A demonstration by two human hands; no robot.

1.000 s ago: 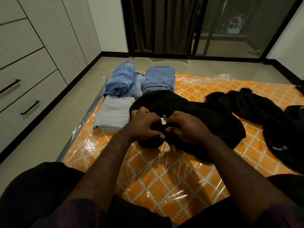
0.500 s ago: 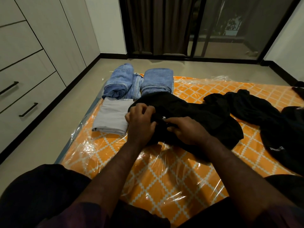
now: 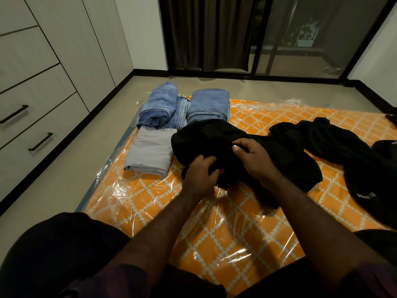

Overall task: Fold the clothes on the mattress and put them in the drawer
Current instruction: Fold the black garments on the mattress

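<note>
Your hands have parted since a second ago, when they met at the middle of the black garment (image 3: 214,136): your right hand (image 3: 255,157) has slid to the far side, so I judge the fold is still being arranged. The garment lies mid-mattress (image 3: 225,233), just right of the folded grey cloth (image 3: 150,151). Your left hand (image 3: 200,175) curls round its near edge; your right pinches a fold.

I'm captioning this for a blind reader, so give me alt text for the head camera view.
A person's left hand and right hand grip a crumpled black garment on an orange, plastic-wrapped mattress. Folded jeans and a folded grey cloth lie beyond on the left, more black clothes on the right, and shut drawers stand at far left.
</note>
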